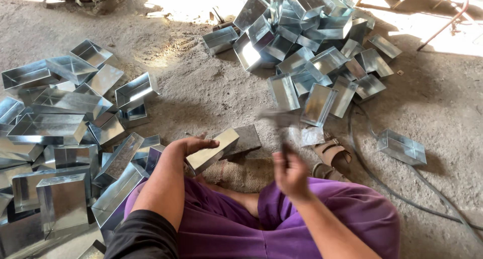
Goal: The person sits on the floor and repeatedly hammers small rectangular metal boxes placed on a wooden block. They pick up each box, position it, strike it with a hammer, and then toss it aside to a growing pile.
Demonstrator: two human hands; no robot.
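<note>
Left hand (193, 144) gripping shiny metal tray (211, 151), propped on dark flat block (249, 138) before crossed legs. Right hand (291, 174) clenched around blurred hammer (282, 119). Tray piles (55, 128) left and ahead.

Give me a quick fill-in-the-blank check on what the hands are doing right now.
1. The left hand holds a shiny metal ____ on the dark block.
2. The right hand swings a blurred ____.
3. The person's trousers are ____.
4. A single tray lies apart on the ____ side.

Missing words: tray; hammer; purple; right
</note>
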